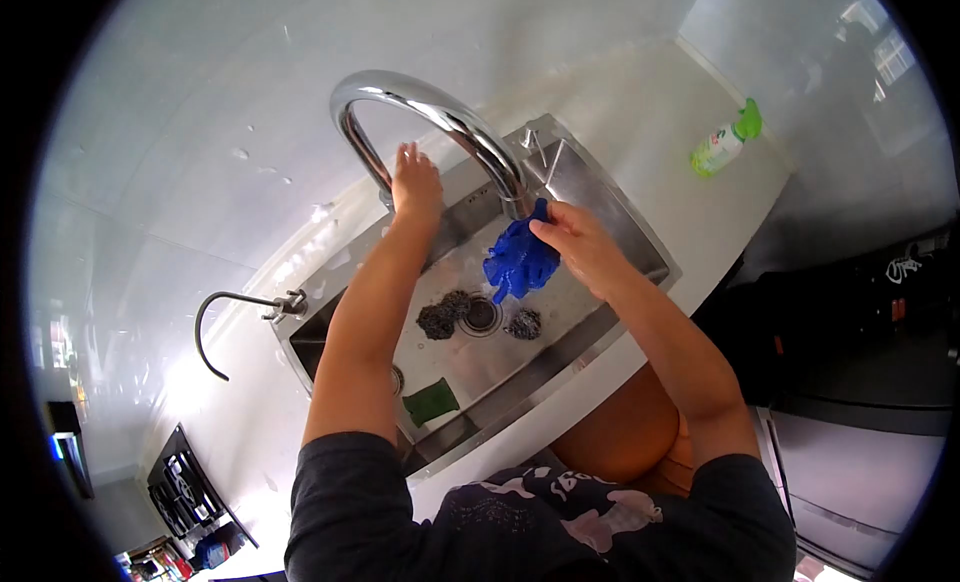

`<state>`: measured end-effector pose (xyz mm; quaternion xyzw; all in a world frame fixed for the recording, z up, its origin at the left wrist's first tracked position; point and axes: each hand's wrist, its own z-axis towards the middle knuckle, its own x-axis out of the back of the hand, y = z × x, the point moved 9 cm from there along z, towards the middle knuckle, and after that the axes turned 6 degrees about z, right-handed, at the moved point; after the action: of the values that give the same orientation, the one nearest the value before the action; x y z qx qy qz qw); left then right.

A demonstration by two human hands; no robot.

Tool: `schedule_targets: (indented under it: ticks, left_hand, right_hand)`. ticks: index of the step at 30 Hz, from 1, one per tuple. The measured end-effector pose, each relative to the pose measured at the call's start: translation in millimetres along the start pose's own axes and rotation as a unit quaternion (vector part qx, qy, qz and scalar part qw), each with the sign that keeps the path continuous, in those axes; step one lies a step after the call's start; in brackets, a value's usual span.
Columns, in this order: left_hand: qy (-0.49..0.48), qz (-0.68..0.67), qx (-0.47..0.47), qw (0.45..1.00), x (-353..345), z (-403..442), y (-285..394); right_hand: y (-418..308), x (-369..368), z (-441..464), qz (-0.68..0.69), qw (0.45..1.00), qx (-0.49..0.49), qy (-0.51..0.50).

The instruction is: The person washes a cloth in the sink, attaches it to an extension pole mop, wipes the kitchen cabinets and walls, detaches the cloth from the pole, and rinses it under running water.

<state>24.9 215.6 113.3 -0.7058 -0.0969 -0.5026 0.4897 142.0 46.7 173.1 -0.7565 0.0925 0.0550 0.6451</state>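
Observation:
My right hand (582,244) pinches a crumpled blue mesh cloth (522,260) by its upper edge, with thumb and fingers pressed together. The cloth hangs over the sink (590,332), directly below the spout of the tall chrome faucet (428,104). At the back rim, my left hand (416,185) is beside the faucet's base, fingers stretched upward; whether they touch the faucet or a handle is hidden. Dark steel-wool scrubbers (443,315) lie left of the drain (481,314), another scrubber (524,324) to its right. A green scouring pad (431,402) rests nearer the front.
A thin curved tap (232,298) stands at the sink's left end. On the counter to the right is a spray bottle (722,144) with a green top. A black rack (190,489) sits at lower left, and a black cooktop (850,332) lies to the right.

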Motion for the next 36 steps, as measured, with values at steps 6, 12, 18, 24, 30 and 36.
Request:
schedule_targets:
  ticks: [6, 12, 18, 24, 30, 36]
  left_hand:
    - [0.05, -0.698, -0.128, 0.703, 31, -131, 69]
    - [-0.076, -0.933, 0.038, 0.35, -11, -195, 96]
    - [0.123, -0.919, 0.116, 0.355, 9, -249, 10]
    - [0.071, -0.848, 0.138, 0.507, 11, -291, 0]
    - [0.112, -0.809, 0.135, 0.562, 31, -330, -27]
    - [-0.051, -0.93, 0.319, 0.173, -66, -354, 23]
  right_hand:
    - [-9, -42, -19, 0.087, 0.996, 0.003, -0.015]
    - [-12, -109, -63, 0.037, 0.995, 0.052, -0.081]
    - [106, -51, -95, 0.185, 0.97, -0.068, 0.141]
    - [170, -191, -92, 0.516, 0.802, -0.27, -0.132]
    - [177, -201, -80, 0.51, 0.845, -0.159, -0.034]
    - [165, -162, -65, 0.244, 0.947, -0.004, 0.207]
